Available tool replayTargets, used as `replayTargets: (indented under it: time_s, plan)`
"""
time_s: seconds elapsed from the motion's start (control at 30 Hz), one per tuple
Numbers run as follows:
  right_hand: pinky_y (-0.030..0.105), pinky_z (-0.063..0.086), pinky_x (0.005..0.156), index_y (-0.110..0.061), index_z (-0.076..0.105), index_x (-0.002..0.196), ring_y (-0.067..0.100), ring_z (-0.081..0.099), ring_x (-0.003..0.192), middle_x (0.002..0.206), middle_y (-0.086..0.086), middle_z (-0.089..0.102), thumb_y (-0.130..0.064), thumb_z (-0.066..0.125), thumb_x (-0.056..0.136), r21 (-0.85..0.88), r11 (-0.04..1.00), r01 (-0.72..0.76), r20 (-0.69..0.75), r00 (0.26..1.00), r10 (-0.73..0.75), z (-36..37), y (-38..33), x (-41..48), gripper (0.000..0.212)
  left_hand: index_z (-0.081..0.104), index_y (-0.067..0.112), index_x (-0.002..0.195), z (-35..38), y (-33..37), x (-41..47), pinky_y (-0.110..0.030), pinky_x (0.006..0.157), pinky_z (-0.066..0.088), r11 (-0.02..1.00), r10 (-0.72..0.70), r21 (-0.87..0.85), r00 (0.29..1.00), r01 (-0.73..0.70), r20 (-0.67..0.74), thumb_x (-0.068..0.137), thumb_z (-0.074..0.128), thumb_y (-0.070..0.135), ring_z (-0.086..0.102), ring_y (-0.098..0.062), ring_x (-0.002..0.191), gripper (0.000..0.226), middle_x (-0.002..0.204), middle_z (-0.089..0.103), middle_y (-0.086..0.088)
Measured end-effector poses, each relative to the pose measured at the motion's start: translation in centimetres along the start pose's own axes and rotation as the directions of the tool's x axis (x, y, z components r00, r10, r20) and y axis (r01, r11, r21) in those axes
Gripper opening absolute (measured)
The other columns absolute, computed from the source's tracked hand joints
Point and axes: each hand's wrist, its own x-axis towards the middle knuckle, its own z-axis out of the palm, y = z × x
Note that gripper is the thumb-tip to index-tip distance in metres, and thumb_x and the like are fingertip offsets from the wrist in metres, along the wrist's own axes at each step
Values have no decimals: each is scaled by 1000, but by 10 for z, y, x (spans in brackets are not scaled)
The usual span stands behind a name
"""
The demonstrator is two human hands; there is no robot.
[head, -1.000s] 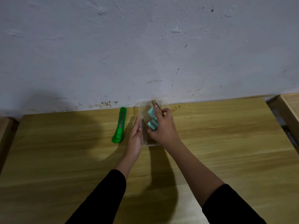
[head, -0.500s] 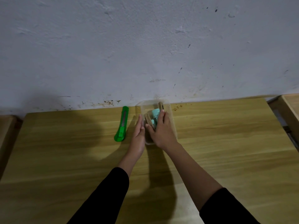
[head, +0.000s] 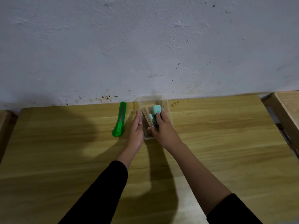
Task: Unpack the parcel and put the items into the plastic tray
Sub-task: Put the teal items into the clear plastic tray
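Note:
A clear plastic tray (head: 168, 110) stands on the wooden table against the wall. Inside it lie a brown cardboard box (head: 146, 118), a teal box (head: 157, 109) and another brown box (head: 163, 105) at the far right. My right hand (head: 163, 130) reaches into the tray, fingers curled over the teal box and thumb at the near end of the brown box. My left hand (head: 137, 126) presses flat, fingers straight, against the tray's left wall. The near part of the tray is hidden under my right hand.
A green utility knife (head: 120, 120) lies on the table (head: 64, 143) just left of my left hand, pointing at the wall. Another wooden table's edge (head: 284, 110) stands to the right, across a narrow gap. The white wall rises right behind the tray.
My right hand has lowered the boxes from above the tray down into it. My left hand stays against the tray's left side.

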Motion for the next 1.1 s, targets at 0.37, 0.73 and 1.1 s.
replayTargets:
  time_s: [0.37, 0.73, 1.1]
  plan:
    - [35, 31, 110, -6, 45, 134, 28, 31, 137, 149, 15, 35, -30, 61, 86, 64, 998, -22, -332, 942, 42, 18, -8, 14, 56, 17, 18, 147, -9, -7, 14, -36, 117, 21, 998, -10, 68, 999, 8, 36, 99, 26, 1, 20, -18, 143, 51, 156, 18, -6]
    - [31, 21, 113, -9, 26, 144, 25, 19, 142, 154, 12, 21, -33, 58, 88, 83, 996, 45, -189, 981, -28, 8, -3, 7, 69, 17, 22, 147, -12, -8, 14, -35, 114, 28, 998, -47, 54, 997, 44, 64, 100, 27, 3, 27, -19, 140, 52, 155, 22, -5]
    - [35, 31, 114, -4, 36, 139, 27, 33, 137, 149, 16, 34, -29, 61, 86, -34, 997, 67, -238, 969, -73, 20, 7, 3, 63, 18, 27, 146, -10, -8, 10, -27, 105, 35, 991, -39, 131, 999, 34, 35, 101, 27, 9, 33, -19, 137, 50, 154, 26, -4]
